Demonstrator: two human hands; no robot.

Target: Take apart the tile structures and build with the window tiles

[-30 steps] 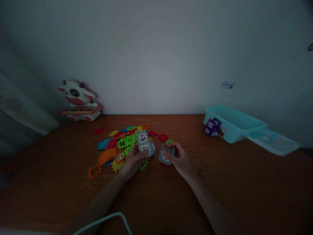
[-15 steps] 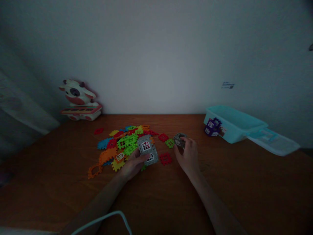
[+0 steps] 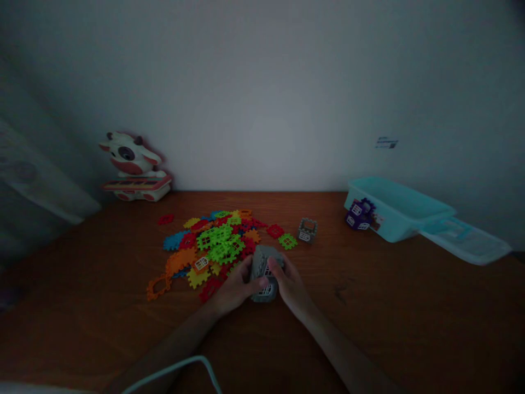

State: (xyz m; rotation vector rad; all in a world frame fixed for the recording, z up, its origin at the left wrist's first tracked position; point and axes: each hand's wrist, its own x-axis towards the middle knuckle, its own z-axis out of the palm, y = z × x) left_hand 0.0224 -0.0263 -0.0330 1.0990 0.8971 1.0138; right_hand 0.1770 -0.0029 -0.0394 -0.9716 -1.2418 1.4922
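Both hands grip a grey block structure (image 3: 261, 266) with white window pieces, low over the table's middle. My left hand (image 3: 237, 287) wraps its left side, thumb across the front. On the right side, my right hand (image 3: 292, 285) presses with its thumb near a window; its other fingers are partly hidden behind. A small grey open-topped box of blocks (image 3: 307, 230) stands on the table beyond my right hand. To the left of the hands spreads a heap of colourful interlocking pieces (image 3: 219, 241), with a green piece (image 3: 287, 241) and a red piece (image 3: 275, 231) at its right edge.
At the right stands a light blue bin (image 3: 397, 205) with its lid (image 3: 465, 238) lying beside it and a purple block cube (image 3: 360, 214) against it. A cow toy keyboard (image 3: 133, 167) sits at the back left. A pale cord (image 3: 200, 358) crosses the near foreground.
My right hand has let go of the small grey box and moved left onto the grey structure in my left hand. That structure has come nearer and turned.
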